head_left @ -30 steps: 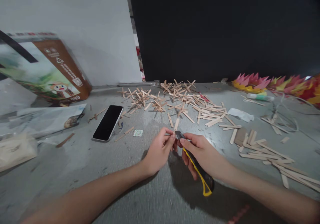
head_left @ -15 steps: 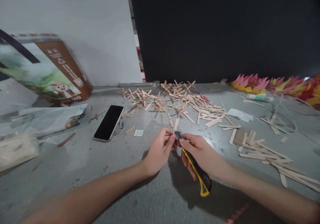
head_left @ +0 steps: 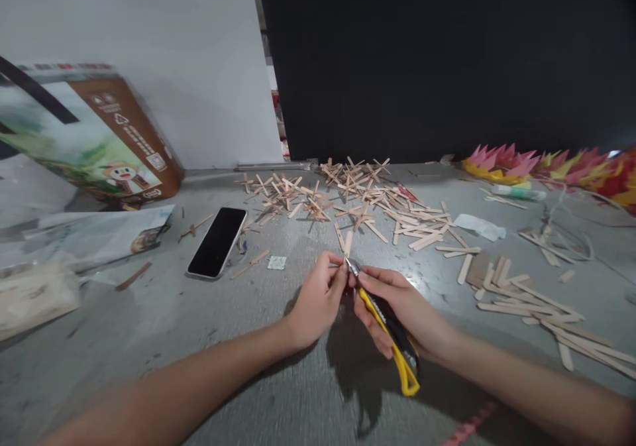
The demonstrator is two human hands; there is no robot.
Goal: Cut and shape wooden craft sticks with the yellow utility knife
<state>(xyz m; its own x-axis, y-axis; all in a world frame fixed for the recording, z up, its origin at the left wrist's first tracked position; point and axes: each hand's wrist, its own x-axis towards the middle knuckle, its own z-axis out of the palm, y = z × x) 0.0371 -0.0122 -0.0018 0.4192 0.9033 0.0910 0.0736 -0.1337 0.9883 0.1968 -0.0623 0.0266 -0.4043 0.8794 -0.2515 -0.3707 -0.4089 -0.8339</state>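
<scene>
Between the thumb and fingers of my left hand (head_left: pixel 320 293) a pale wooden craft stick (head_left: pixel 348 242) is pinched, its far end pointing away from me. My right hand (head_left: pixel 400 303) wraps round a yellow and black utility knife (head_left: pixel 390 330). The knife's metal tip meets the stick close to my left fingertips; whether the blade is in the wood I cannot tell. Just beyond my hands lies a loose stick (head_left: pixel 340 236). Farther back is a heap of sticks joined into crossed, star-like shapes (head_left: pixel 285 194).
A black phone (head_left: pixel 217 242) lies at left, near a printed carton bag (head_left: pixel 119 148) and plastic packets (head_left: pixel 37 293). Loose sticks (head_left: pixel 529 300) spread at right, with a glue tube (head_left: pixel 519 193), a cable (head_left: pixel 589 240) and pink-yellow paper flowers (head_left: pixel 501 164) behind. White and black panels (head_left: pixel 437 68) back the table.
My right hand has rolled the knife, so more of its yellow side shows and its tip is turned. The stick's far end sits slightly lower. My left hand has barely moved.
</scene>
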